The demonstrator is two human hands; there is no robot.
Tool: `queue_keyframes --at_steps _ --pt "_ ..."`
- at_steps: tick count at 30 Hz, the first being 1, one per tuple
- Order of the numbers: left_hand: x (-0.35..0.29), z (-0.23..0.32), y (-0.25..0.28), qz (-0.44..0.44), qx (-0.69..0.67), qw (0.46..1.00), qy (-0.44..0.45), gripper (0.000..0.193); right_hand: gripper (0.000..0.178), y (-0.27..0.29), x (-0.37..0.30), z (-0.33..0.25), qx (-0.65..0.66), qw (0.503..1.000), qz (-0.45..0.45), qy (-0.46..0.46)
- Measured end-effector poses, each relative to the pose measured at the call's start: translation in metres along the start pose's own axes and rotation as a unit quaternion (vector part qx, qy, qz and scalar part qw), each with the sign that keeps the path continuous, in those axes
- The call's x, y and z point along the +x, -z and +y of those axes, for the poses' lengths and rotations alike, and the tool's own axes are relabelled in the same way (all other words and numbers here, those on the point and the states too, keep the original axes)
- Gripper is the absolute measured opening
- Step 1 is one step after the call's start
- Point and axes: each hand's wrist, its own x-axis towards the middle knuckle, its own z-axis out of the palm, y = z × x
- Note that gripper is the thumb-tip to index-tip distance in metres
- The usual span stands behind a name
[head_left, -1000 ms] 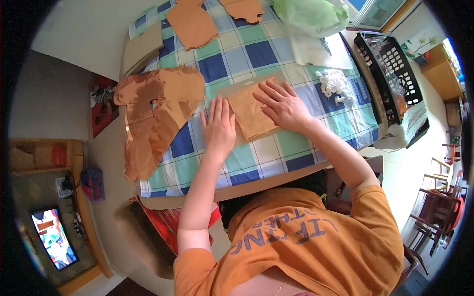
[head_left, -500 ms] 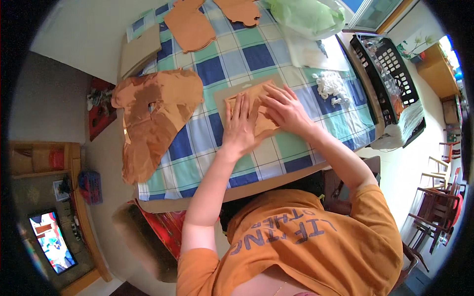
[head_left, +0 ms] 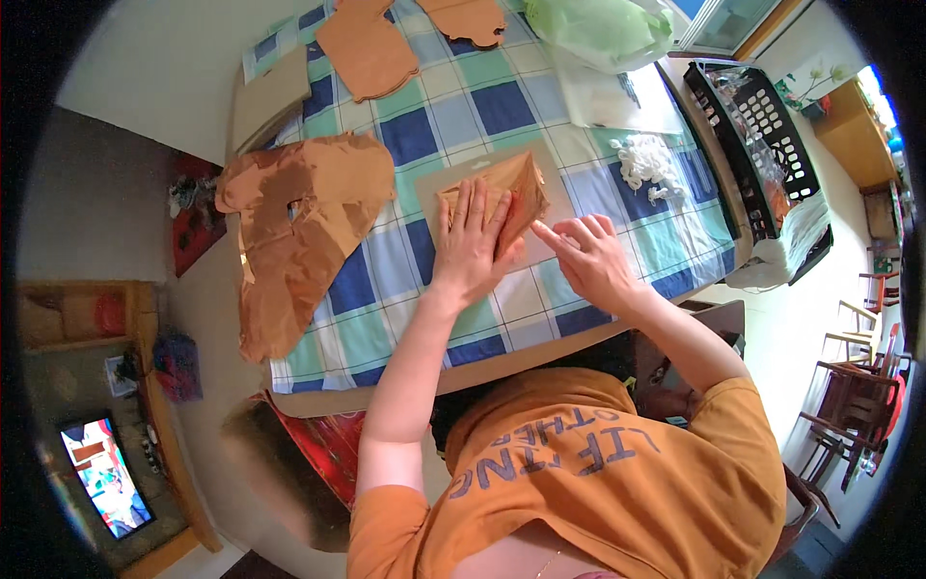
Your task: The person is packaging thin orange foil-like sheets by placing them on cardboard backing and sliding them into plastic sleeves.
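My left hand lies flat with fingers stretched out, pressing on a folded piece of copper-coloured foil. Beneath the foil is a beige card backing with a hanging slot near its top edge. The foil's right side stands up from the card in a creased flap. Just right of that flap is my right hand, its index finger extended towards the foil's edge and the other fingers loosely bent, holding nothing. Whether that fingertip touches the foil I cannot tell. A larger flat, wrinkled copper foil piece rests at the table's left edge.
The table wears a blue, green and white checked cloth. Farther back lie flat copper pieces and a beige board. White curled ribbon, a green plastic bag and a black basket are on the right.
My right hand has moved off the foil, down and to the right. The foil's right part now rises as a flap. My left hand stays pressed in place.
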Motion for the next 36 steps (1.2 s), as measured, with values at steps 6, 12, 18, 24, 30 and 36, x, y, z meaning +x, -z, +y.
queue_keyframes --at_steps 6,12,18,24,30,36 --pt "0.004 -0.006 0.010 -0.053 -0.104 0.993 0.032 0.052 0.054 0.010 -0.002 0.024 -0.003 0.989 -0.106 0.102" --pt "0.003 -0.008 0.011 -0.049 -0.148 0.987 0.042 0.050 0.052 -0.007 0.009 0.027 0.032 0.977 -0.139 0.160" --pt "0.003 -0.009 0.010 -0.046 -0.141 0.988 0.031 0.050 0.046 -0.013 0.012 0.021 0.115 0.980 -0.122 0.107" --pt "0.004 -0.011 0.010 -0.027 -0.217 0.974 0.052 0.055 0.049 -0.034 0.020 0.010 0.118 0.992 -0.040 0.011" --pt "0.006 -0.013 0.012 -0.039 -0.244 0.967 0.060 0.060 0.048 -0.047 0.031 -0.005 -0.003 0.998 -0.043 -0.051" --pt "0.006 -0.014 0.015 -0.039 -0.280 0.957 0.066 0.062 0.047 -0.055 0.027 -0.012 -0.094 0.995 -0.020 -0.023"
